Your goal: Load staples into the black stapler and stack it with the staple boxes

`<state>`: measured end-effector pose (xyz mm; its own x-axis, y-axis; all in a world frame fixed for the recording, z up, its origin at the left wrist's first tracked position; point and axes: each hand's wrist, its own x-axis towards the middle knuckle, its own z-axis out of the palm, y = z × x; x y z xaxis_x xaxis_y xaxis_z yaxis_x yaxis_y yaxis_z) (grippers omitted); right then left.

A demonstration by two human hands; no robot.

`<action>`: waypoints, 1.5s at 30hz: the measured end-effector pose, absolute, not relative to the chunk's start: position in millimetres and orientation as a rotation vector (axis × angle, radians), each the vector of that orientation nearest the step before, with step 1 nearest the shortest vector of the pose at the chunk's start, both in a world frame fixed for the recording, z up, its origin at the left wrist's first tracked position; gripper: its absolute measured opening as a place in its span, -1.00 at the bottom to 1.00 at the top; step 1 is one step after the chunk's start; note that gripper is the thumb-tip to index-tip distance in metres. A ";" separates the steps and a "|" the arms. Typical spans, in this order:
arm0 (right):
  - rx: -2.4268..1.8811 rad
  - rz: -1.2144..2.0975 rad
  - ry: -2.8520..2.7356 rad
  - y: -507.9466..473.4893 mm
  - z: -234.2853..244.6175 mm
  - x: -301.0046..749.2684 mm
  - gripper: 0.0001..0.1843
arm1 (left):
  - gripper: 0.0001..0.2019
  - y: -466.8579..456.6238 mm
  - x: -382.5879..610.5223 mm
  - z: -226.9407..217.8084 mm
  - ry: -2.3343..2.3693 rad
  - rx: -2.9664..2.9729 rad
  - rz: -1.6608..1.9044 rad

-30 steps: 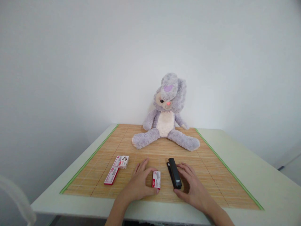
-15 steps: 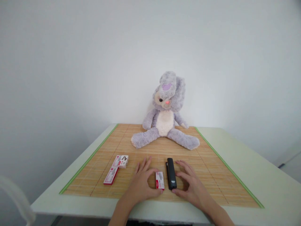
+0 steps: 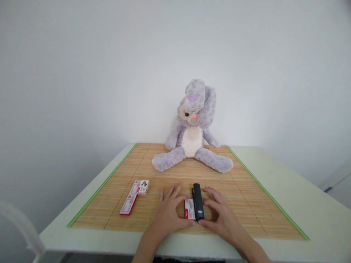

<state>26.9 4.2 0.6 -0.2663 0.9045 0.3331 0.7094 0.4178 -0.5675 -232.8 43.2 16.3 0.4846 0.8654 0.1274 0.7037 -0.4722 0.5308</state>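
A black stapler (image 3: 197,202) lies lengthwise on the bamboo mat, and my right hand (image 3: 223,217) grips its right side, thumb at the near end. Against the stapler's left side lies a small red and white staple box (image 3: 189,209). My left hand (image 3: 168,212) holds this box between thumb and index finger, its other fingers spread over the mat. To the left are two flat white boxes with red edges (image 3: 128,204) (image 3: 135,187), laid end to end. Another small staple box (image 3: 143,187) touches the farther one.
A grey plush rabbit (image 3: 192,142) sits at the back of the mat against the white wall. The green-edged bamboo mat (image 3: 104,208) covers much of the white table (image 3: 290,190). A blurred white curved object (image 3: 24,228) shows at the lower left.
My left hand has slid the small staple box to the right, up against the stapler. The stapler and my right hand have shifted slightly left.
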 end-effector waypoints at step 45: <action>-1.453 0.483 -1.994 0.7 2.6 26.8 0.15 | -0.31 72.9 -398.5 -1.6 2.374 1.929 0.620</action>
<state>26.8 0.7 2.6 -0.2049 0.9422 0.2652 0.7166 0.3289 -0.6150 -398.5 72.9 -1.6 -0.2358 0.9442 0.2300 0.9361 0.1571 0.3146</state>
